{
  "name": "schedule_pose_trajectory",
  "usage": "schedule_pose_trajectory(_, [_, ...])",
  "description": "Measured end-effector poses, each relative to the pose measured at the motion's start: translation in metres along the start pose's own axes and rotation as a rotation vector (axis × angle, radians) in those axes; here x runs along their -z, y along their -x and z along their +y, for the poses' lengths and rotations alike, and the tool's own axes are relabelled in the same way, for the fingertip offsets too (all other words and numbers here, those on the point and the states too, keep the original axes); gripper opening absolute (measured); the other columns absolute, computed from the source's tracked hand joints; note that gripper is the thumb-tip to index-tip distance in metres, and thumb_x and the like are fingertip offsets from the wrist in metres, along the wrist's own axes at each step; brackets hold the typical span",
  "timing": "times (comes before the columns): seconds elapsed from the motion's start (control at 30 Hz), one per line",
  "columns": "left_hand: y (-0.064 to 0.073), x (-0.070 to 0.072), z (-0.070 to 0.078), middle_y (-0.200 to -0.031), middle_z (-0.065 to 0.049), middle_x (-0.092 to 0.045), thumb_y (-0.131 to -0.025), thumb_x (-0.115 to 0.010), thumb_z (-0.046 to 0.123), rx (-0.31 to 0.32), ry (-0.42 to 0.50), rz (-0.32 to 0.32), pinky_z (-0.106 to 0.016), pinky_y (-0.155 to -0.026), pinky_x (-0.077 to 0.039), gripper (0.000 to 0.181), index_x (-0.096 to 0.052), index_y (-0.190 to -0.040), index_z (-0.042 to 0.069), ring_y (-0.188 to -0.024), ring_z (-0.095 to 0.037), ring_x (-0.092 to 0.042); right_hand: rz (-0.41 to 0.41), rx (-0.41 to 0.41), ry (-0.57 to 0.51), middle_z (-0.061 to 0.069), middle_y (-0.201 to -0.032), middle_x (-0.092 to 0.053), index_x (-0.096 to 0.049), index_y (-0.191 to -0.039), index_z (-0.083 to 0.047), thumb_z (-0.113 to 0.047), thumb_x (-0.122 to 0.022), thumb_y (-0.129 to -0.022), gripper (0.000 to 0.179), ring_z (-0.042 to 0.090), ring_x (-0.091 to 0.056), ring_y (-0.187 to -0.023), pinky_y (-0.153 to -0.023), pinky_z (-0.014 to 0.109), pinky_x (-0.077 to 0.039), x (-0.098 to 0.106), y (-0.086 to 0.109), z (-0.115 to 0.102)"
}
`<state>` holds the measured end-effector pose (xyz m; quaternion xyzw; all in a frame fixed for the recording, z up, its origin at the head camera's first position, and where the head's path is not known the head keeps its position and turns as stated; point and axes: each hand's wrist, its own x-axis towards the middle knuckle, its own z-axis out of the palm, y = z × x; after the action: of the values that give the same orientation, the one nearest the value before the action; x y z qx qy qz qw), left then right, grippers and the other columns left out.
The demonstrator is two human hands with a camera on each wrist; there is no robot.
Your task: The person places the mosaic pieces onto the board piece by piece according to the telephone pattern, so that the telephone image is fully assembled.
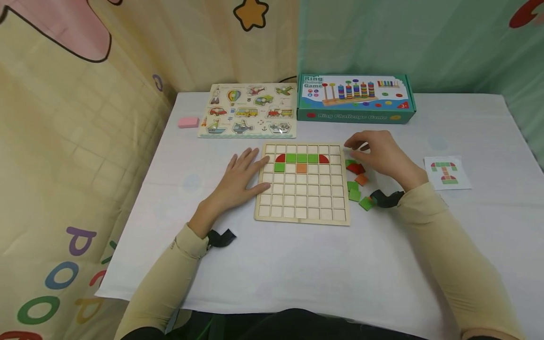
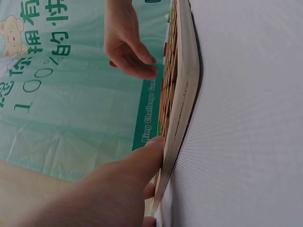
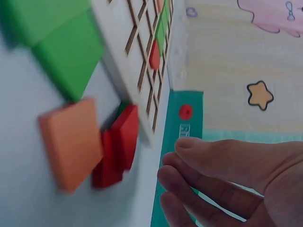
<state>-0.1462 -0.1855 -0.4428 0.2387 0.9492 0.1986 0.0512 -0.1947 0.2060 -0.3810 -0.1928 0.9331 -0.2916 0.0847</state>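
A wooden grid board (image 1: 301,189) lies on the table. In its upper rows sit red rounded pieces (image 1: 324,159), several green squares (image 1: 301,158) and an orange square (image 1: 301,168). My left hand (image 1: 242,177) rests on the board's left edge, fingers spread; its thumb touches the rim in the left wrist view. Just off the board's upper right corner hovers my right hand (image 1: 380,153), fingers loosely bent, with nothing visible between thumb and fingertips. Below it lie loose red pieces (image 3: 125,137), an orange square (image 3: 71,144) and several green squares (image 3: 71,56).
A printed pattern card (image 1: 448,173) lies to the right. At the back are a picture puzzle board (image 1: 248,111), a green Ring Challenge Game box (image 1: 356,99) and a pink block (image 1: 188,123). Black straps (image 1: 386,199) hang at both wrists.
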Motion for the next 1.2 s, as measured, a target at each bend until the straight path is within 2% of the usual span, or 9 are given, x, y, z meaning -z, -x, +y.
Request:
schedule_pose_trajectory(0.2, [0.0,-0.001,-0.001,-0.177,-0.013,-0.017,-0.102,-0.062,0.053,-0.002,0.0,0.001,-0.058,-0.132,0.0,0.076,-0.037,-0.165,0.02,-0.165,-0.032,-0.006,-0.03,-0.061,-0.003,0.019,-0.117,-0.074,-0.074,-0.123,0.0,-0.012,-0.076,-0.098,0.028,0.034,-0.067,-0.109,-0.1,0.056,-0.056,0.001,0.014,0.015])
schedule_pose_trajectory(0.43, [0.001,-0.001,0.0,-0.177,-0.013,-0.017,-0.102,-0.063,0.053,-0.002,0.012,-0.007,-0.058,-0.132,0.001,0.076,-0.037,-0.165,0.02,-0.165,-0.032,-0.006,-0.025,-0.067,0.006,0.014,-0.108,-0.074,-0.076,-0.117,-0.003,-0.021,-0.09,-0.086,0.039,0.031,-0.065,-0.103,-0.095,0.054,-0.057,-0.006,0.026,0.017])
schedule_pose_trajectory(0.7, [0.002,-0.001,0.0,-0.177,-0.013,-0.017,-0.102,-0.062,0.053,0.0,0.007,-0.007,-0.058,-0.132,0.001,0.076,-0.036,-0.166,0.02,-0.165,-0.032,-0.006,-0.023,-0.039,0.016,0.013,-0.106,-0.073,-0.077,-0.115,-0.003,-0.01,-0.087,-0.087,0.031,0.029,-0.062,-0.099,-0.09,0.048,-0.057,-0.011,0.027,0.014])
schedule_pose_trajectory(1.03, [0.0,0.0,-0.001,-0.176,-0.015,-0.018,-0.102,-0.062,0.053,-0.006,-0.005,-0.002,-0.058,-0.132,0.001,0.076,-0.036,-0.166,0.019,-0.165,-0.033,-0.006,-0.012,-0.013,0.053,0.011,-0.099,-0.07,-0.077,-0.11,-0.003,-0.011,-0.087,-0.086,0.027,0.027,-0.061,-0.091,-0.076,0.037,-0.053,-0.013,0.025,0.012])
schedule_pose_trajectory(1.2, [0.001,0.001,-0.001,-0.176,-0.015,-0.018,-0.102,-0.063,0.053,-0.004,-0.005,0.0,-0.058,-0.132,0.001,0.076,-0.036,-0.166,0.019,-0.165,-0.032,-0.007,-0.013,-0.001,0.047,0.01,-0.097,-0.072,-0.076,-0.106,-0.005,-0.009,-0.086,-0.087,0.021,0.025,-0.061,-0.09,-0.076,0.036,-0.053,-0.015,0.024,0.012])
